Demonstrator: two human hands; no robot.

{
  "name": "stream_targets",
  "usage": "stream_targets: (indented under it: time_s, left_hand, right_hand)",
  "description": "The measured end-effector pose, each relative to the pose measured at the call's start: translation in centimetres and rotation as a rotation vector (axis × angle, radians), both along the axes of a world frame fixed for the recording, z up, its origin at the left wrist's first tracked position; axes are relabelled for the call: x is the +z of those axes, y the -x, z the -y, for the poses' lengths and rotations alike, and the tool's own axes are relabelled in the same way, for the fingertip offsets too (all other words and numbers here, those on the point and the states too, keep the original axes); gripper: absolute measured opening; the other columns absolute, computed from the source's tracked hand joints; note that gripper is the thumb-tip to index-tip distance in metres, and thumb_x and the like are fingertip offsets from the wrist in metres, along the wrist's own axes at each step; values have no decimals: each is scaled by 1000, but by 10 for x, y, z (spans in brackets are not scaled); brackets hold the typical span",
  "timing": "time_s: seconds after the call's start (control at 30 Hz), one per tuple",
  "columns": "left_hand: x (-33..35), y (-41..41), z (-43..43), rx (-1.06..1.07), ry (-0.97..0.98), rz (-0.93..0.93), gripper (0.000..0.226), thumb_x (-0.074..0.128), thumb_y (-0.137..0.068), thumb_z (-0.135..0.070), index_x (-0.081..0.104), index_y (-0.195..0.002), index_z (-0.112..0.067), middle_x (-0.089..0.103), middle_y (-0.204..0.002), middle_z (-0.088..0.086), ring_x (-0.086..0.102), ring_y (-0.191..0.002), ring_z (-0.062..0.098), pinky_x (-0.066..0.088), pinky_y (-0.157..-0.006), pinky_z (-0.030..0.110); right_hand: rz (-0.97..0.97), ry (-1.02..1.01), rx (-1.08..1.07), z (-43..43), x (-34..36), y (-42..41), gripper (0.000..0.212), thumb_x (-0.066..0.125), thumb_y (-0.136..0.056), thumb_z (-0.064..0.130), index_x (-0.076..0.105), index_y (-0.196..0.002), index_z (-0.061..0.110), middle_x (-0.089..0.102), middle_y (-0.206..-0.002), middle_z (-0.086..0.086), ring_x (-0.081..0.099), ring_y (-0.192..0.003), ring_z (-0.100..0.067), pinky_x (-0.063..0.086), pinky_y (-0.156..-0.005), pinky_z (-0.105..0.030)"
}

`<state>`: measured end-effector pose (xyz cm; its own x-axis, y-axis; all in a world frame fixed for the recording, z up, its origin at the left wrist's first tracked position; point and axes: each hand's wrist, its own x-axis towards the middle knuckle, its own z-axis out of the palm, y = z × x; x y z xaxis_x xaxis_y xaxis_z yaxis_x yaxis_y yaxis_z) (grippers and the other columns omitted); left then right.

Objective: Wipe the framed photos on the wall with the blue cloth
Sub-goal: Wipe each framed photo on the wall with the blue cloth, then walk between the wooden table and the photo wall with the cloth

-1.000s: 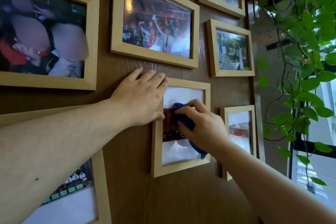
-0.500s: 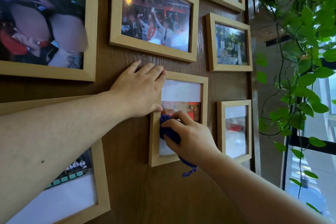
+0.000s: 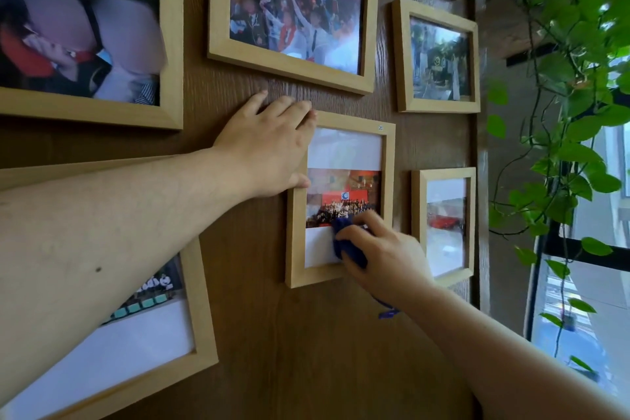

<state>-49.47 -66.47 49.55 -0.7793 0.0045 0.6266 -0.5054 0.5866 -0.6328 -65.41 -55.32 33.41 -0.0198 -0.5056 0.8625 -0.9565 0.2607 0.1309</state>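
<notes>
Maybe the small frame [image 3: 341, 201] could tip or slide off its hook if the blue cloth [image 3: 346, 244] gets pushed too hard. The left hand [image 3: 266, 150] lies flat and wide at the frame's ten o'clock corner, steadying it. The right hand [image 3: 381, 256] holds the bunched cloth on the glass at five o'clock.

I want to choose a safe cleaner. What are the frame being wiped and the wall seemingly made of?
The frame looks like pale, matte, unpainted wood: faint grain, mitred corners. The wall looks like dark brown wood or wood-look panel with visible grain; which one is unclear. The blue cloth looks soft.
</notes>
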Motion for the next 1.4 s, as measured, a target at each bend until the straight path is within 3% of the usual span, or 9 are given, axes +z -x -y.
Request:
stream_targets:
  time_s: [0.2,0.37,0.7,0.87,1.07,1.17,1.3,1.4]
  left_hand:
    - [-1,0,-1,3,-2,-6,97,53,-80,-63,9,-149,-11,12,-159,10,10,-145,27,10,-118,49]
    - [-1,1,-2,17,-12,-1,97,52,-81,-63,8,-150,-11,11,-159,9,8,-145,26,8,-118,49]
    - [-7,-5,1,-41,6,-4,87,44,-86,-62,10,-150,-13,7,-160,12,7,-146,28,10,-118,52]
    - [-29,-22,-6,-246,23,19,81,38,-86,-61,23,-147,-11,22,-156,16,18,-143,31,15,-116,52]
    - [-80,-46,-44,-533,-47,161,79,32,-85,-63,37,-142,-8,49,-141,15,45,-130,29,37,-108,47]
    - [-113,-53,-59,-671,-90,217,76,45,-83,-62,47,-136,-7,59,-131,14,55,-119,29,44,-102,44]
    - [-154,-54,-89,-873,-134,263,72,63,-75,-58,59,-124,-6,67,-118,14,63,-106,29,52,-90,43]
    - [-179,-54,-123,-991,-167,329,73,64,-75,-57,58,-124,-4,66,-117,16,63,-105,31,54,-87,45]
  right_hand:
    - [-27,-94,110,6,-2,-22,27,51,-89,40,55,-112,25,53,-115,1,58,-78,-15,51,-53,-29]
    - [-41,-96,-6,-4,-3,1,23,52,-87,38,60,-105,25,55,-109,1,58,-68,-18,47,-43,-31]
    - [2,-174,-232,-45,7,20,30,57,-85,38,54,-112,24,52,-110,-2,57,-69,-19,50,-49,-29]
    - [5,-204,-381,-76,10,-9,36,53,-86,42,48,-118,27,52,-110,1,58,-65,-25,47,-47,-33]
    - [3,-307,-576,-130,3,-71,47,50,-87,47,45,-128,25,54,-121,2,63,-72,-27,39,-49,-30]
    - [-44,-398,-708,-162,-5,-104,48,52,-87,47,50,-127,21,57,-114,0,63,-70,-26,38,-46,-28]
    - [-42,-502,-874,-217,-23,-152,42,53,-85,45,57,-117,19,59,-100,-3,59,-54,-27,28,-39,-25]
    - [33,-521,-933,-258,-42,-186,42,46,-85,45,59,-116,19,58,-97,-6,57,-52,-30,37,-37,-28]
